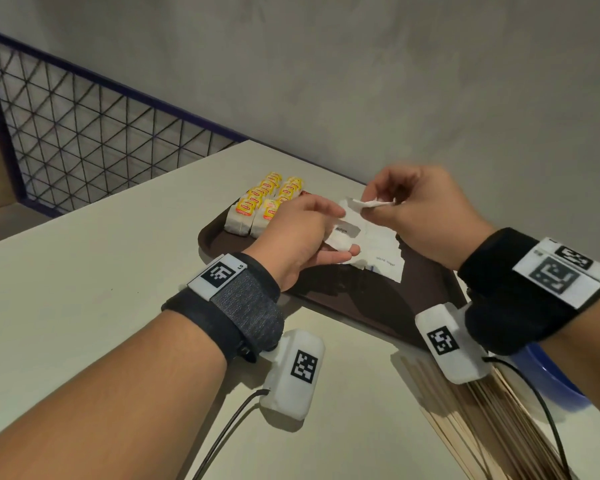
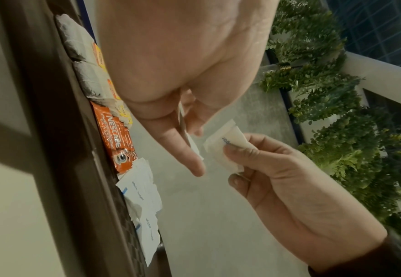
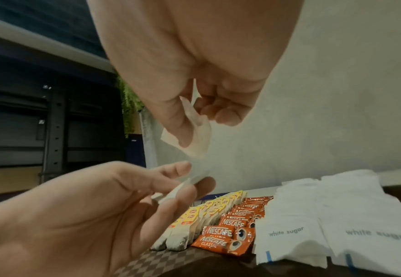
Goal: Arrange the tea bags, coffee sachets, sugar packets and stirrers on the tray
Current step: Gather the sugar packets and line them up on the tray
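Brown plastic is what the tray (image 1: 219,237) is made of, and it is sitting on a pale table (image 1: 118,258) against a grey wall (image 1: 395,81). You are holding both hands above it. Your right hand (image 1: 426,213) is pinching one white sugar packet (image 1: 373,203) between thumb and fingertips, raised clear of the tray. Your left hand (image 1: 302,233) is gripping another white packet (image 1: 340,237) between its thumb and curled fingers, just below and beside the first; the two packets are lying close together, and whether they are touching cannot be told.

On the tray, tea bags (image 3: 187,223) with yellow tags are lining up in two rows at the left. Orange coffee sachets (image 3: 230,234) are lying in overlapping rows just beside them. White sugar packets (image 3: 287,236) printed "white sugar" are overlapping in rows to the right of the sachets.

Wooden stirrers (image 1: 492,417) are lying off the tray, on the table near your right wrist, next to a blue bowl (image 1: 548,375). A wire mesh panel (image 1: 84,133) is standing beyond the table's far left edge.
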### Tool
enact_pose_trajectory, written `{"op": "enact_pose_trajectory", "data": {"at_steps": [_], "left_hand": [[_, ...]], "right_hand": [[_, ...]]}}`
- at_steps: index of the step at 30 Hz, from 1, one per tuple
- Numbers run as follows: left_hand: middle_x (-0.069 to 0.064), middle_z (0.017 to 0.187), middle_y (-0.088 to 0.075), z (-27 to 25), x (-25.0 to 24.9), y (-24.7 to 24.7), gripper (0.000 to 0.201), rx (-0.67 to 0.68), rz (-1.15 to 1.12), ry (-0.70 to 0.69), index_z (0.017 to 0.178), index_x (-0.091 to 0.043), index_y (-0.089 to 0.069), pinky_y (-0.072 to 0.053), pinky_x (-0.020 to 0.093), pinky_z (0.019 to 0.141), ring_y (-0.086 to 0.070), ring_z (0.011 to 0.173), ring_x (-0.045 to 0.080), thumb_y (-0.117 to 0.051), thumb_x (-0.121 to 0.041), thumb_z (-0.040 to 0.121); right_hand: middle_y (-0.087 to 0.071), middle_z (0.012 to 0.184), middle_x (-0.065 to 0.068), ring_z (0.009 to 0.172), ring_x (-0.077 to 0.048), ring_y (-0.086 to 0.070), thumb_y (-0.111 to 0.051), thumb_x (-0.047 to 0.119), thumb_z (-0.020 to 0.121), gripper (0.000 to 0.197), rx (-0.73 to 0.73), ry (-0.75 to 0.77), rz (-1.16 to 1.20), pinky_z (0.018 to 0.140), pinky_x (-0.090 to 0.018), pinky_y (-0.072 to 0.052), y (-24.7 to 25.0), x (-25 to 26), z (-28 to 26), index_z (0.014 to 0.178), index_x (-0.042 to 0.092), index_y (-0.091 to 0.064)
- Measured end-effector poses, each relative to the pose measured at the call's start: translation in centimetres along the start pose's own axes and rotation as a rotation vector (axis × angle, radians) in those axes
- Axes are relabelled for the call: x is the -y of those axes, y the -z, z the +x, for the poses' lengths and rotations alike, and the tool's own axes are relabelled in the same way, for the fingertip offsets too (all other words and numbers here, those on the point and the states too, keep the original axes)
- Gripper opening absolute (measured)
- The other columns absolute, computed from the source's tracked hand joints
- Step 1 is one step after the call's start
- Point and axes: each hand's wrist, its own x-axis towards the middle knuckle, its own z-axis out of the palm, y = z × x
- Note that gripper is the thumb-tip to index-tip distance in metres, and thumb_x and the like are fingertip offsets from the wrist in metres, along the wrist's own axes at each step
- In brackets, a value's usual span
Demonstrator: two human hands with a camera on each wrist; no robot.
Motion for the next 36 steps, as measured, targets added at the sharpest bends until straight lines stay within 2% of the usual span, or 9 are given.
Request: {"op": "enact_pose_trajectory", "data": {"at_steps": [2, 6, 10, 12, 16, 20, 24, 30, 36], "left_hand": [[0.024, 0.122, -0.069, -0.3, -0.2, -0.2, 0.025, 0.032, -0.035, 0.037, 0.118, 0.002, -0.067, -0.066, 0.039, 0.072, -0.077, 0.087, 0.045, -0.050, -0.004, 0.101], [0.014, 0.112, -0.077, -0.4, -0.5, 0.0, 0.040, 0.117, -0.039, 0.071, 0.126, -0.009, -0.067, -0.066, 0.043, 0.072, -0.077, 0.086, 0.042, -0.054, -0.039, 0.103], [0.009, 0.099, -0.077, -0.3, 0.0, 0.0, 0.027, 0.104, 0.093, 0.031, 0.118, -0.006, -0.073, -0.066, 0.037, 0.076, -0.078, 0.082, 0.028, -0.066, -0.025, 0.100], [0.011, 0.101, -0.071, 0.0, 0.2, 0.2, 0.025, 0.062, 0.088, 0.015, 0.118, -0.006, -0.072, -0.066, 0.036, 0.069, -0.077, 0.084, 0.028, -0.067, -0.024, 0.101], [0.011, 0.112, -0.072, -0.1, 0.2, 0.3, 0.022, 0.051, 0.132, -0.001, 0.111, -0.010, -0.075, -0.061, 0.028, 0.061, -0.073, 0.103, 0.028, -0.070, -0.029, 0.099], [0.012, 0.113, -0.075, -0.5, 0.1, 0.2, 0.021, 0.094, 0.176, -0.008, 0.111, -0.010, -0.076, -0.060, 0.026, 0.060, -0.075, 0.095, 0.022, -0.068, -0.027, 0.100], [0.013, 0.111, -0.076, -0.5, 0.3, 0.1, 0.022, 0.104, 0.196, -0.003, 0.112, -0.011, -0.075, -0.061, 0.027, 0.060, -0.077, 0.099, 0.026, -0.067, -0.027, 0.101], [0.008, 0.104, -0.079, -0.6, 0.2, -0.2, 0.025, 0.121, 0.247, -0.019, 0.118, -0.010, -0.072, -0.062, 0.027, 0.061, -0.078, 0.084, 0.018, -0.067, -0.028, 0.101], [0.015, 0.120, -0.072, -0.3, 0.2, 0.1, 0.033, 0.049, 0.258, 0.012, 0.124, -0.009, -0.068, -0.061, 0.027, 0.060, -0.075, 0.103, 0.031, -0.071, -0.029, 0.098]], "right_hand": [[-0.060, 0.076, 0.000, 0.063, -0.009, -0.048, -0.080, 0.006, 0.082, 0.019, -0.026, 0.086, -0.051, 0.058, -0.023, -0.043, -0.4, 0.2, 0.0, 0.078, 0.021, -0.069], [-0.057, 0.084, 0.005, 0.079, -0.017, -0.053, -0.080, 0.001, 0.077, 0.025, 0.006, 0.194, -0.189, 0.069, -0.032, -0.044, -1.0, 0.1, -0.1, 0.075, 0.023, -0.068], [-0.059, 0.098, 0.001, 0.090, -0.016, -0.057, -0.074, 0.005, 0.081, 0.017, 0.159, 0.113, -0.231, 0.077, -0.031, -0.048, -0.8, 0.4, -0.7, 0.084, 0.020, -0.069], [-0.064, 0.099, -0.001, 0.087, -0.020, -0.061, -0.070, 0.005, 0.084, 0.016, 0.228, -0.033, -0.057, 0.076, -0.037, -0.053, -0.6, 0.5, -0.9, 0.094, 0.017, -0.065], [-0.063, 0.087, -0.010, 0.077, -0.025, -0.058, -0.075, 0.021, 0.090, 0.022, 0.143, -0.246, 0.192, 0.066, -0.041, -0.049, -0.3, 0.0, -0.3, 0.108, 0.016, -0.063], [-0.069, 0.095, -0.015, 0.083, -0.026, -0.053, -0.074, 0.014, 0.091, 0.020, 0.346, -0.370, 0.288, 0.062, -0.031, -0.043, 0.6, -0.1, -0.1, 0.107, 0.004, -0.072], [-0.067, 0.088, -0.012, 0.074, -0.020, -0.053, -0.073, 0.005, 0.090, 0.011, 0.407, -0.400, 0.298, 0.062, -0.028, -0.043, 1.3, -0.4, -0.1, 0.100, 0.000, -0.073], [-0.062, 0.080, -0.013, 0.064, -0.019, -0.056, -0.074, 0.023, 0.086, 0.031, 0.464, -0.459, 0.357, 0.063, -0.030, -0.050, 2.7, -0.8, 0.0, 0.103, -0.003, -0.069], [-0.068, 0.076, -0.012, 0.065, -0.019, -0.058, -0.077, 0.027, 0.072, 0.040, 0.458, -0.399, 0.265, 0.066, -0.031, -0.055, 3.3, -1.4, 0.3, 0.097, -0.004, -0.071]]}}
